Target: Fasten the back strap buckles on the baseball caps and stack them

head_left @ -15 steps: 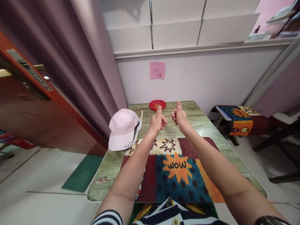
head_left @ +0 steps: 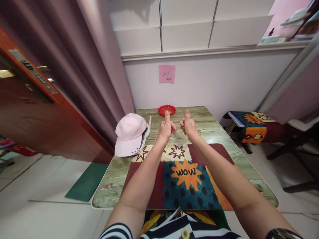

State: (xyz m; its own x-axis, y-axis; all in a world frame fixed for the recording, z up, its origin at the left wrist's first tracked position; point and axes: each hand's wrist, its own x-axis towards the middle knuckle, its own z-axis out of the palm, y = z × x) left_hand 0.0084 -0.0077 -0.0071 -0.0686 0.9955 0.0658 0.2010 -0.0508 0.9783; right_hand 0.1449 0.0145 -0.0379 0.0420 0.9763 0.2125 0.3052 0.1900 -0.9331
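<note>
Both hands are raised over the far half of the table, side by side and apart, thumbs up with the other fingers curled in. My left hand (head_left: 166, 128) is just in front of the red scalloped dish (head_left: 166, 110), its thumb tip overlapping the dish's near rim in view. My right hand (head_left: 188, 126) is to the right, and nothing shows in either fist. Left of my left hand, a pink cap (head_left: 131, 134) rests at the table's left edge. Below the forearms lies a colourful mat (head_left: 188, 176) with the word WOW.
The wood-patterned table (head_left: 109, 196) stands against a wall with a pink note (head_left: 166, 74). To the left are a curtain (head_left: 99, 66), an orange-brown door (head_left: 50, 126) and a green mat (head_left: 87, 182) on the floor. Another patterned mat (head_left: 254, 124) lies at the right.
The view has shifted slightly. Both hands keep the same thumbs-up shape and appear a little further left in the picture.
</note>
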